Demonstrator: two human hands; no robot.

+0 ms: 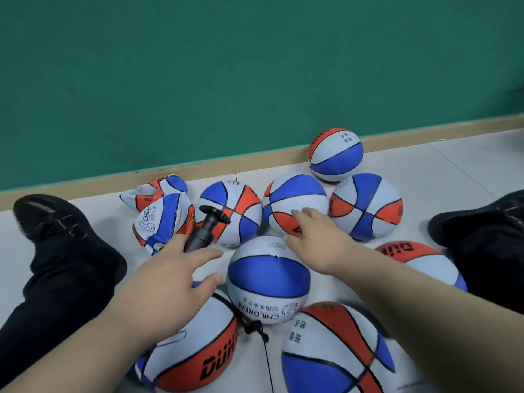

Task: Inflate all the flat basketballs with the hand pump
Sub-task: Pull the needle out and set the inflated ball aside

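- Hand pump: black, cylindrical barrel with a wider cross-handle on top. It stands tilted on the floor between a crumpled flat ball and a dome-shaped ball.
- Left hand: fingers straight and spread, gripping nothing. The forefinger tip is just beside the pump's lower end; contact cannot be confirmed.
- Right hand: fingers straight, lying on the red panel of a round ball, holding nothing.
- All the balls have red, white and blue panels with black seams and a matte, pebbled-looking skin.
- A second flat ball lies collapsed and creased behind the first, near the skirting board.
- A right-hand dome ball sits flattened at its base, and a far ball, fully round, is against the skirting.
- Centre ball: round, between the two hands, printed "CHILDREN" upside down, with small characters and a logo.
- The crumpled flat ball shows "CHILD", with the rest folded away.
- Near-left ball: black block letters on red beginning "DU"; the remainder is uncertain. The same lettering is on the ball at right.
- Near-right ball: small characters, unreadable.
- Thin black cord: knotted, lying between the near balls.
- Surroundings: pale tiled floor and green wall.
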